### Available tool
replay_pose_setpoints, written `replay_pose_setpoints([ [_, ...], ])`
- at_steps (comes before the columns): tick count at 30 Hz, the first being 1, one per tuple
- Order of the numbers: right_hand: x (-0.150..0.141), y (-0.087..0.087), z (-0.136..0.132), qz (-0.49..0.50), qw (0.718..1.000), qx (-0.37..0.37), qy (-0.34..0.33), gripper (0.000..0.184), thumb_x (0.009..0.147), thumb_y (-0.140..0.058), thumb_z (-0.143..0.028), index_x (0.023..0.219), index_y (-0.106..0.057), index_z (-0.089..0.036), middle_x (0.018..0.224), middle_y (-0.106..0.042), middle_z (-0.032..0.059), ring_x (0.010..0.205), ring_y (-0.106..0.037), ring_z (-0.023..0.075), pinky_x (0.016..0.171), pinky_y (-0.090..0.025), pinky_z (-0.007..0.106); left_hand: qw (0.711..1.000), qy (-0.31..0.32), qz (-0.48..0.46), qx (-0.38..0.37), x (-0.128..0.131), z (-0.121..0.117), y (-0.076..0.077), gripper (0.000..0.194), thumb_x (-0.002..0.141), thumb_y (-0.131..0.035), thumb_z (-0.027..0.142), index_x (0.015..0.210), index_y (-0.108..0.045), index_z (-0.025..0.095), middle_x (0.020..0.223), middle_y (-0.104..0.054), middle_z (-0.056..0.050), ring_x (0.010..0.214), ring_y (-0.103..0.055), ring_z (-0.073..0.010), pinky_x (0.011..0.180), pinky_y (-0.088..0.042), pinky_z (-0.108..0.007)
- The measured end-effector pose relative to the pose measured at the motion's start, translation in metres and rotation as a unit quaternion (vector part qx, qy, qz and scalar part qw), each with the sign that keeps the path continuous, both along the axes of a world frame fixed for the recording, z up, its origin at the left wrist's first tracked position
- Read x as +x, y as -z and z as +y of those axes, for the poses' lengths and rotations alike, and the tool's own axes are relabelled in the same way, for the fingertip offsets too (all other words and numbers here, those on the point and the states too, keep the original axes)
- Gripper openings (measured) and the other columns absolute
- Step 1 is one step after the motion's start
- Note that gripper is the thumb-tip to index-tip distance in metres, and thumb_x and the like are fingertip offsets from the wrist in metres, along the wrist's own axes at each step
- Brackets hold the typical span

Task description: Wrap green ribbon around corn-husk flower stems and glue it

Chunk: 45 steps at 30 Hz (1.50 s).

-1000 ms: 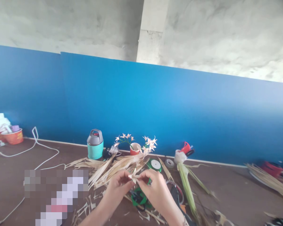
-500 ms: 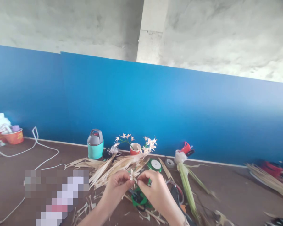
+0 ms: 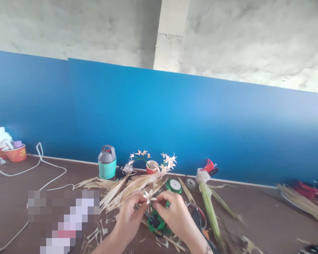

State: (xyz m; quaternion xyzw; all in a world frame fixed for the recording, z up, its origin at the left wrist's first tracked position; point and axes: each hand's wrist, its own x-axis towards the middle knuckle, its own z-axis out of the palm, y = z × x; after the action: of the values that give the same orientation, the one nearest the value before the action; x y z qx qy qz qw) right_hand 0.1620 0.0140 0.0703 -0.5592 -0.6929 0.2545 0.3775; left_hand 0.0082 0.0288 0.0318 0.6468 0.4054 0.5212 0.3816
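Between my two hands is a small cream-white flower (image 3: 149, 196) with pointed petals, apparently of dried husk. My left hand (image 3: 131, 211) pinches it from the left with thumb and forefinger. From the right, the thumb and forefinger of my right hand (image 3: 172, 211) close at its base; a stem there is hidden by the fingers. Below my hands lies a green object with dark handles (image 3: 155, 220), partly covered. Dried husk strips (image 3: 137, 185) spread out just beyond. A red paper cup (image 3: 151, 168) behind them holds green stems with similar white flowers (image 3: 169, 163).
A teal jar with a grey lid (image 3: 107, 164) stands by the blue partition (image 3: 148, 113). Right of centre are a green spool (image 3: 174, 186), a tape roll (image 3: 190, 183) and a pale green stalk (image 3: 211, 215). A white cable (image 3: 53, 178) and red tubs (image 3: 16, 153) lie left. Husk scraps litter the table.
The flower has turned slightly between my fingers, and its petals face a little differently. My left hand has shifted a touch to the right. Everything else stays in place.
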Motion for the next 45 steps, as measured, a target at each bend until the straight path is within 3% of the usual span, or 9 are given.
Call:
replay_pose_setpoints([
  [7,0.001,0.003,0.002,0.036,0.999,-0.031,-0.014,0.011,0.071,-0.056,-0.021,0.064,-0.064,-0.016,0.061,-0.062,0.0001,0.062,-0.055,0.0157,0.058,-0.041,0.024,1.0,-0.025,-0.009,-0.013,0.002,-0.003,0.001,0.024,0.077,-0.057,0.034,0.059,-0.055,0.018,0.062,-0.051,0.0,0.063,-0.048,-0.0164,0.06,-0.038,-0.023],
  [18,0.003,0.003,0.005,0.054,0.997,-0.045,-0.021,0.01,0.069,-0.057,-0.019,0.066,-0.065,-0.016,0.061,-0.062,-0.0003,0.064,-0.056,0.0163,0.061,-0.043,0.025,0.998,0.02,-0.011,-0.05,0.001,-0.002,-0.003,0.029,0.079,-0.054,0.038,0.06,-0.055,0.017,0.06,-0.05,0.0,0.062,-0.047,-0.0164,0.061,-0.037,-0.024],
  [20,0.006,0.001,0.004,0.072,0.996,-0.044,-0.037,0.01,0.07,-0.057,-0.018,0.075,-0.066,-0.016,0.068,-0.063,0.0003,0.069,-0.057,0.0171,0.065,-0.044,0.026,0.998,0.032,-0.015,-0.056,-0.001,0.0,-0.004,0.028,0.078,-0.055,0.038,0.059,-0.054,0.017,0.059,-0.047,0.001,0.061,-0.045,-0.0153,0.06,-0.036,-0.024],
  [23,0.008,-0.003,0.002,0.118,0.991,-0.033,-0.058,0.026,0.071,-0.057,-0.015,0.096,-0.062,-0.019,0.083,-0.064,0.0019,0.078,-0.057,0.0177,0.072,-0.045,0.029,0.996,0.056,-0.021,-0.067,-0.004,0.003,-0.004,0.029,0.077,-0.056,0.04,0.059,-0.053,0.017,0.06,-0.047,0.002,0.06,-0.043,-0.0144,0.06,-0.035,-0.024],
  [27,0.008,-0.003,0.0,0.166,0.982,-0.04,-0.079,0.03,0.072,-0.056,-0.014,0.101,-0.059,-0.02,0.087,-0.061,0.002,0.081,-0.055,0.0175,0.074,-0.045,0.03,0.989,0.118,-0.036,-0.087,-0.005,0.004,-0.003,0.032,0.077,-0.057,0.045,0.062,-0.055,0.017,0.061,-0.048,0.001,0.063,-0.044,-0.0151,0.061,-0.035,-0.024],
  [32,0.008,0.004,0.002,0.293,0.938,-0.106,-0.152,0.041,0.071,-0.06,-0.016,0.111,-0.054,-0.022,0.093,-0.06,0.0021,0.085,-0.055,0.0177,0.074,-0.044,0.029,0.969,0.199,-0.078,-0.123,-0.004,0.001,-0.007,0.037,0.073,-0.059,0.053,0.061,-0.059,0.017,0.061,-0.047,0.0,0.061,-0.041,-0.0148,0.06,-0.033,-0.025],
  [37,0.006,0.009,0.004,0.379,0.892,-0.132,-0.21,0.046,0.068,-0.069,-0.023,0.111,-0.053,-0.022,0.094,-0.06,0.0033,0.085,-0.056,0.0172,0.074,-0.043,0.028,0.944,0.229,-0.137,-0.192,-0.003,-0.004,-0.014,0.038,0.065,-0.067,0.053,0.057,-0.057,0.017,0.056,-0.039,0.003,0.055,-0.031,-0.0113,0.055,-0.027,-0.024],
  [45,0.002,0.01,0.005,0.418,0.87,-0.14,-0.218,0.05,0.064,-0.075,-0.03,0.108,-0.052,-0.022,0.085,-0.061,0.0018,0.077,-0.059,0.0172,0.068,-0.046,0.029,0.924,0.254,-0.165,-0.232,-0.004,-0.005,-0.015,0.036,0.064,-0.07,0.051,0.061,-0.062,0.016,0.057,-0.045,0.001,0.058,-0.038,-0.0122,0.059,-0.032,-0.025],
])
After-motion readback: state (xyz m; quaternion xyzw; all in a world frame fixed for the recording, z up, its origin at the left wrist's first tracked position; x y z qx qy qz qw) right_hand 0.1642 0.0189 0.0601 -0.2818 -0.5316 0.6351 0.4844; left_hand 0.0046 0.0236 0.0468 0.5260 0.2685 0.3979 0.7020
